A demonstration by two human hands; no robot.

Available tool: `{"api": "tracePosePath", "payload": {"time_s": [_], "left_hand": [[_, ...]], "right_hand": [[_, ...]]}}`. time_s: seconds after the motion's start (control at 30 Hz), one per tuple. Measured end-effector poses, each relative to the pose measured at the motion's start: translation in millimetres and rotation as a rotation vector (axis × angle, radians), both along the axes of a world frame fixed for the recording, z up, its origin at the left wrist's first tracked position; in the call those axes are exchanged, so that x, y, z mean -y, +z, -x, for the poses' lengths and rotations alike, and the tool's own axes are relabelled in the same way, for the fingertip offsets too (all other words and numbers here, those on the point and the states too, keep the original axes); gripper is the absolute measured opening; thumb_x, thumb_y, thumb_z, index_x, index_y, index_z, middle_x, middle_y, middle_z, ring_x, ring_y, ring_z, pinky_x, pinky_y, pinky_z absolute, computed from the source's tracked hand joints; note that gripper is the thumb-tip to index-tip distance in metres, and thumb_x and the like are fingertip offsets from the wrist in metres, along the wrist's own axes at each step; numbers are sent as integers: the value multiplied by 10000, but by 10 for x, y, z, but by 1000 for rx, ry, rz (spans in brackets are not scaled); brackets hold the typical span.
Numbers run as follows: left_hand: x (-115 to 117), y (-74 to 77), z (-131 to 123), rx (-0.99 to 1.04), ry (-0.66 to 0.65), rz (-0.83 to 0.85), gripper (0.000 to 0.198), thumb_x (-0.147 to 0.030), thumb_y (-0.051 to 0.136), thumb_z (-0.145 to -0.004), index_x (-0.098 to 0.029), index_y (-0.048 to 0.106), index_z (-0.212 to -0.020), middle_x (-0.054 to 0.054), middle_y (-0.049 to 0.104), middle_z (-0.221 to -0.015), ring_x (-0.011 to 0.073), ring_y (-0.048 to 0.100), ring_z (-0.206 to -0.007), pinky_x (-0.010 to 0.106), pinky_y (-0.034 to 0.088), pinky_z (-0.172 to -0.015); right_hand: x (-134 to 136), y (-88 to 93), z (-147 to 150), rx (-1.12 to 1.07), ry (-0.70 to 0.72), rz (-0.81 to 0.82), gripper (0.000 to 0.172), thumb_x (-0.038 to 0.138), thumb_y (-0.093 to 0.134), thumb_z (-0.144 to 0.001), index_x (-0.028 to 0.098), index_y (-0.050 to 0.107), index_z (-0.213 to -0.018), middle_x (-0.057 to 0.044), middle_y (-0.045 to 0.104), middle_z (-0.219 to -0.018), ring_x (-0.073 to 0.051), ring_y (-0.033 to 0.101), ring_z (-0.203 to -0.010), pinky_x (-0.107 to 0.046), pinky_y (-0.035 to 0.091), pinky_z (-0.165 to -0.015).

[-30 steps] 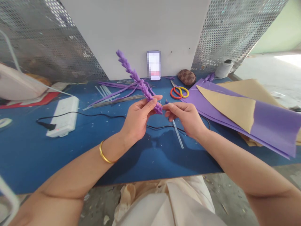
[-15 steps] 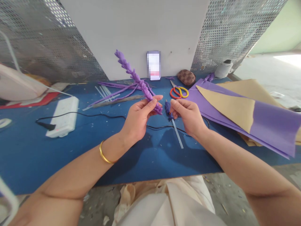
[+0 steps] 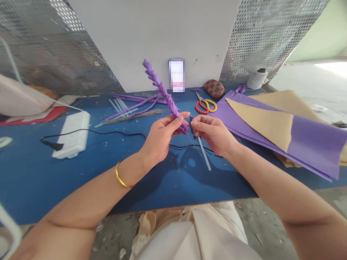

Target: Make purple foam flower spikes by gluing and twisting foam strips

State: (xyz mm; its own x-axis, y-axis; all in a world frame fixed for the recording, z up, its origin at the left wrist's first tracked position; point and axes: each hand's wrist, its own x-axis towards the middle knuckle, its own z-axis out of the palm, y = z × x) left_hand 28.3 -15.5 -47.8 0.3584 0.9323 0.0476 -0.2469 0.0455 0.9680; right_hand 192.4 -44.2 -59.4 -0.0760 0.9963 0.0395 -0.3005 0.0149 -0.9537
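My left hand point(image 3: 164, 135) is closed around the lower end of a purple paper flower spike point(image 3: 165, 95), ruffled along its length. The spike tilts up and to the left, its tip in front of the white panel. My right hand point(image 3: 210, 130) is closed just to the right of the spike's lower end, fingertips pinched together; whatever lies between them is hidden. Behind those fingers a dark blue glue gun point(image 3: 191, 119) shows only in part. Its clear glue stick point(image 3: 204, 153) points toward me. A fine thread trails below the spike.
Scissors point(image 3: 206, 106) with red and yellow handles lie behind my right hand. Purple and tan sheets point(image 3: 257, 126) spread at right. Purple strips point(image 3: 132, 108) and thin wires point(image 3: 138, 115) lie behind my left hand. A power strip point(image 3: 73, 133) with black cord point(image 3: 119, 132) sits left; a phone point(image 3: 176, 75) leans on the panel.
My right hand has moved a little left, closer to the spike, and now covers more of the glue gun. The spike's tip has swung to the right and stands steeper.
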Motion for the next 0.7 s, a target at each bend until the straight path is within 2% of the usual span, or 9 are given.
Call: {"api": "tracePosePath", "payload": {"time_s": [0.27,0.4,0.53,0.7], "left_hand": [[-6,-14,9,13,-26,7,251,-360,719,-812,-206,775,-1002,21,689,-845,117,584,-777,239,475,-792],[-6,-12,18,2,-38,10,246,-350,721,-811,-207,777,-1004,29,685,-858,120,576,-784,238,473,-782],[6,9,17,-7,-74,46,260,-354,717,-814,-193,773,-1011,27,661,-828,119,566,-770,235,469,-747],[28,50,11,-17,-75,65,263,-369,716,-809,-178,774,-981,24,644,-810,118,556,-752,237,457,-734]], "right_hand": [[-41,-26,-28,-192,-47,112,177,318,705,-788,179,602,-825,-19,688,-856,-85,581,-625,-229,471,-611],[-51,17,-67,-283,-55,136,179,287,737,-775,178,600,-813,14,651,-782,-62,545,-577,-202,466,-568],[-64,83,-113,-261,-109,-13,196,268,781,-736,189,603,-766,41,609,-706,-54,519,-546,-192,456,-550],[-89,82,-148,-40,-207,-230,135,213,802,-708,180,690,-776,31,617,-686,-63,533,-562,-207,451,-561]]}}
